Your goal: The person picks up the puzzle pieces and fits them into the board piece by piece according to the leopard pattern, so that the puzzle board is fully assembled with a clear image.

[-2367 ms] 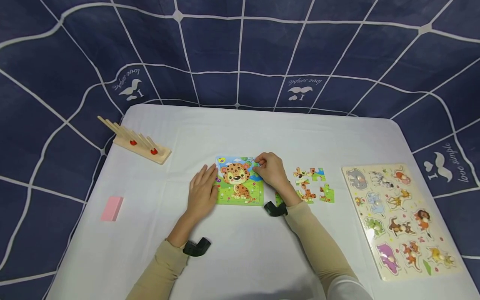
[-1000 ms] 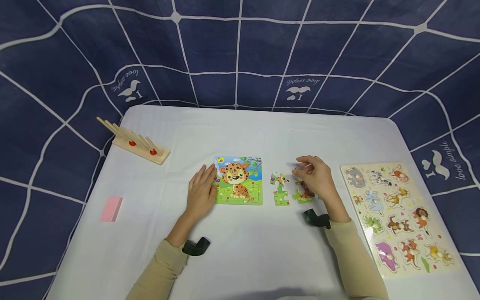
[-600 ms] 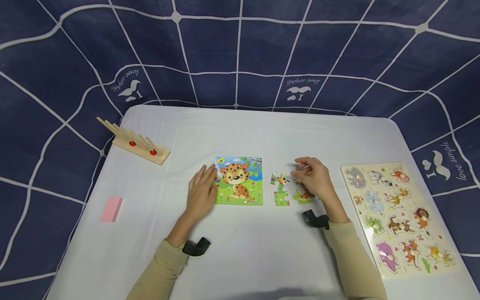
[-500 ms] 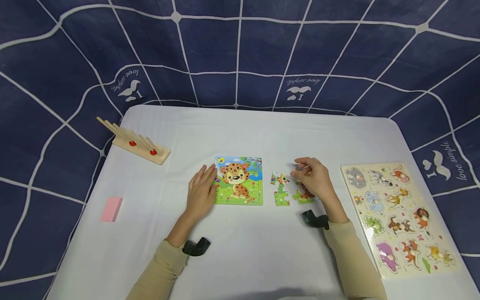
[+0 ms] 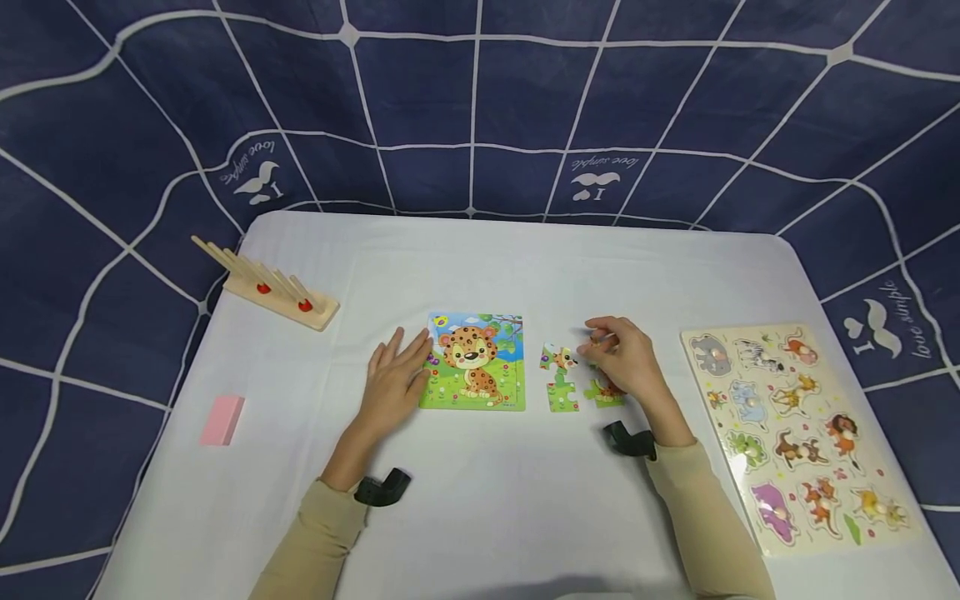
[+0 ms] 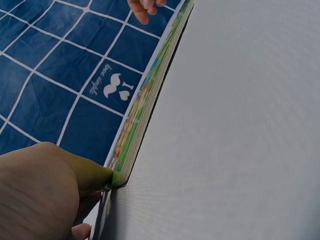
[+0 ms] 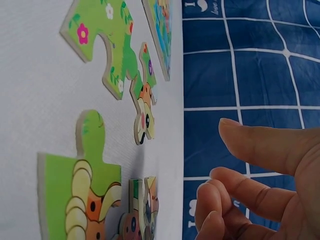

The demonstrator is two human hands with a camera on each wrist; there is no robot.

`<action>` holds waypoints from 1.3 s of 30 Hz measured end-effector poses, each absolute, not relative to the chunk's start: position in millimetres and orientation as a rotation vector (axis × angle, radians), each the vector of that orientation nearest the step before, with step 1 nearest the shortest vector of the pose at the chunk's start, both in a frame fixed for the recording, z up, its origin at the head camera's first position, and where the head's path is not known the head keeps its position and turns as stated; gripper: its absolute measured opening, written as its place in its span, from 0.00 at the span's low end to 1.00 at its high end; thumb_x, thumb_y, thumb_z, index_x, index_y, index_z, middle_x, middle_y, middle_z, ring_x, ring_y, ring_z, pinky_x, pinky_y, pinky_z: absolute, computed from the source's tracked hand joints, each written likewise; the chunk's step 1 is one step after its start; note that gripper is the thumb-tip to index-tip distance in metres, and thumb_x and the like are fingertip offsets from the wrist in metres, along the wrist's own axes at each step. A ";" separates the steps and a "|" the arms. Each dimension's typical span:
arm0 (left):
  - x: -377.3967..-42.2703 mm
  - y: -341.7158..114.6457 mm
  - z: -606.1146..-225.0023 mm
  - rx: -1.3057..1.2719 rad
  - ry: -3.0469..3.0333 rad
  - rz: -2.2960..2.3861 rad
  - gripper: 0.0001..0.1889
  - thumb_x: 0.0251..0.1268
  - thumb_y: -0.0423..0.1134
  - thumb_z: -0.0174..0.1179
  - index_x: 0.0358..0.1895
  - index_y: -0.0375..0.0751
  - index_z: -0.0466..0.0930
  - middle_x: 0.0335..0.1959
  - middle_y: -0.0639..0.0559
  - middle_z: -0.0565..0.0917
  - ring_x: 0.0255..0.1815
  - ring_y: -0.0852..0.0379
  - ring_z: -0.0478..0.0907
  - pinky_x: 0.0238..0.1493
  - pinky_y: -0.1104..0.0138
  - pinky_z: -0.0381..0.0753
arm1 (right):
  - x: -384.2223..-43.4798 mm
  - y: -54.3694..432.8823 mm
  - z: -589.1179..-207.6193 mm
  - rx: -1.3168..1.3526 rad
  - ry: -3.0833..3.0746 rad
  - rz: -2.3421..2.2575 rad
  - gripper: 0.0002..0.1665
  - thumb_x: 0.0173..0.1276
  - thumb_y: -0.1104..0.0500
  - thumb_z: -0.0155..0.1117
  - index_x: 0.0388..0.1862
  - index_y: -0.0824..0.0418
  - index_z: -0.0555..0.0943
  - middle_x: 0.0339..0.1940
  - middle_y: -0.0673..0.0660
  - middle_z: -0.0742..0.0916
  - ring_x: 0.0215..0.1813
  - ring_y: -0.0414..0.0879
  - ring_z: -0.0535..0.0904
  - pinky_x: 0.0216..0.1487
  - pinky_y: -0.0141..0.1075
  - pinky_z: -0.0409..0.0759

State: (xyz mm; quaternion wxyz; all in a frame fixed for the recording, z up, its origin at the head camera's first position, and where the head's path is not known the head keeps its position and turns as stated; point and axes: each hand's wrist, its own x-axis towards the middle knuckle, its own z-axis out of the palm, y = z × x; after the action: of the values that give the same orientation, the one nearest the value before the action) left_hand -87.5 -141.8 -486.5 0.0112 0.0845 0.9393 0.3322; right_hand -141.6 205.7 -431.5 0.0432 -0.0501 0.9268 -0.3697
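Observation:
A leopard jigsaw puzzle [image 5: 472,362] lies flat on the white table, its picture upright in the head view. My left hand [image 5: 393,379] is at its left edge with straight, slightly spread fingers. In the left wrist view the thumb [image 6: 92,175] touches a corner of the layered puzzle board [image 6: 140,112]. My right hand [image 5: 626,358] hovers over loose jigsaw pieces, thumb apart from the bent fingers, holding nothing in the right wrist view. A green piece [image 5: 562,397] and a face piece [image 5: 562,357] lie left of it. Other pieces [image 5: 606,392] are partly hidden beneath it.
An animal knob puzzle board [image 5: 798,433] lies at the right. A wooden peg stand [image 5: 285,304] with red beads stands at the back left, and a pink block [image 5: 222,419] lies at the left. Behind the table hangs a dark blue checked cloth [image 5: 525,100].
My right hand has left the puzzle's upper right and moved right, over the loose pieces. Lately my left hand has shifted slightly left, showing more of the puzzle's lower left corner.

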 end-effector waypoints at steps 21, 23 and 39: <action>-87.2 -142.3 -489.7 0.247 2.951 1.055 0.26 0.70 0.38 0.53 0.70 0.40 0.68 0.76 0.46 0.62 0.80 0.43 0.45 0.76 0.44 0.35 | -140.3 199.6 -438.4 -0.225 2.803 -1.111 0.26 0.58 0.64 0.73 0.56 0.68 0.79 0.41 0.61 0.81 0.37 0.50 0.78 0.37 0.34 0.73; -87.2 -142.3 -490.1 0.248 2.956 1.059 0.26 0.70 0.38 0.53 0.70 0.40 0.68 0.76 0.46 0.62 0.80 0.43 0.46 0.76 0.45 0.35 | -140.8 198.1 -439.7 -0.231 2.796 -1.106 0.26 0.57 0.64 0.73 0.56 0.68 0.79 0.40 0.61 0.81 0.36 0.49 0.77 0.36 0.33 0.73; -87.3 -141.4 -489.7 0.243 2.955 1.114 0.25 0.69 0.37 0.53 0.69 0.40 0.69 0.76 0.47 0.63 0.80 0.43 0.47 0.77 0.45 0.36 | -141.5 191.4 -453.5 -0.201 2.755 -0.946 0.24 0.54 0.61 0.76 0.50 0.65 0.81 0.38 0.59 0.79 0.33 0.48 0.71 0.34 0.35 0.68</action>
State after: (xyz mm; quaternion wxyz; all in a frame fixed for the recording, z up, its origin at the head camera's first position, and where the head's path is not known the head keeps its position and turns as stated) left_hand -87.3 -141.4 -489.7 -0.0127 0.0766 0.9329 0.3516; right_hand -141.5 191.4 -453.5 0.1106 -0.0684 0.9378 -0.3220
